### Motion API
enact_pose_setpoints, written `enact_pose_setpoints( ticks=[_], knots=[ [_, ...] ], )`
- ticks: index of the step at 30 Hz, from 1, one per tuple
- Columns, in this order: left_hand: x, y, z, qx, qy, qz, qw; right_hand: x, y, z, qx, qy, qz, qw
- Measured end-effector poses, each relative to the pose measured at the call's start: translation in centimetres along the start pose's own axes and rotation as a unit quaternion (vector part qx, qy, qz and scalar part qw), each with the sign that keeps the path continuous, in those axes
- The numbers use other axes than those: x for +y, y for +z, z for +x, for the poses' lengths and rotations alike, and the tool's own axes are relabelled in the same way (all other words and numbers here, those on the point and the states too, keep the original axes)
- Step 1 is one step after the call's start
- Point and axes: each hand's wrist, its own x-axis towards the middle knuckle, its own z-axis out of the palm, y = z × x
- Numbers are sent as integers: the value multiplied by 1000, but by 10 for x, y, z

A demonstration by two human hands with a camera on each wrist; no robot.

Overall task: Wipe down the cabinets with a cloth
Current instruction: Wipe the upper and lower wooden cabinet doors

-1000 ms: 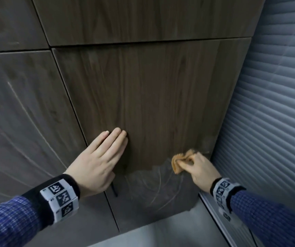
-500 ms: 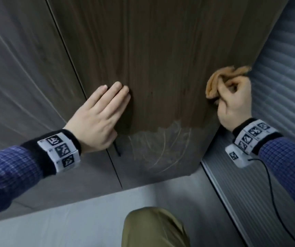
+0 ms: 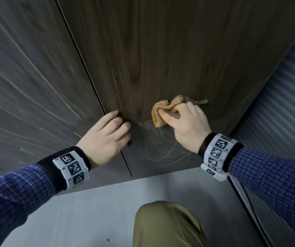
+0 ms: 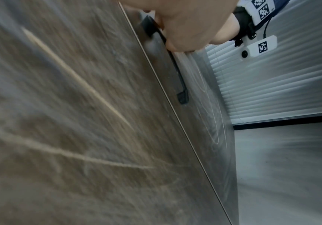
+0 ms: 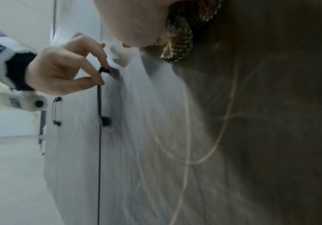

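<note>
Head view: the right hand (image 3: pixel 190 127) grips the cloth (image 3: pixel 162 113), an orange bunched rag, and presses it against the lower part of the cabinet door (image 3: pixel 161 56). Half a second ago the same hand held the cloth near the door's right edge; it is now at the door's middle, toward 9 o'clock from that earlier spot. The stroke therefore runs from right to left across the panel.

The left hand (image 3: pixel 105 138) has also changed. It lay flat on the door with straight fingers; its fingers (image 3: pixel 118 122) are now curled at the seam between the two doors. The right wrist view shows these fingers hooked on the black handle (image 5: pixel 99 97), with the thumb below them.

The cloth sits just at 3 o'clock from the left hand, near but not touching it.

Below the cloth, at 6 o'clock, the door shows a paler band (image 3: pixel 161 148) with curved streaks. Whether this band is dust or glare cannot be told. The neighbouring door (image 3: pixel 27 77), at 9 o'clock, carries long pale scratch-like lines.

Judgement: the wipe of this door is in progress, and the lowest band probably remains to be covered. The grip on the handle suggests that the door is being steadied, or that opening is intended. The floor (image 3: pixel 89 211) and a knee (image 3: pixel 164 225) lie at 6 o'clock.
</note>
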Motion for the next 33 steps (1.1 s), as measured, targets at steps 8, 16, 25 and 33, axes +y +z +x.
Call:
enact_pose_setpoints(
  ticks=[8, 16, 25, 33],
  knots=[
    [12, 19, -6, -11, -60, -83, 995, -16, 82, -87, -259, -172, -28, 950],
    [8, 21, -6, -1, -55, -143, 988, -25, 15, 16, 43, -17, 14, 999],
    [2, 18, -7, 26, -45, -171, 984, -54, 76, -60, -255, -172, -44, 951],
    [27, -11, -17, 35, -360, -283, 888, -61, 28, 14, -15, -60, 16, 998]
  ],
)
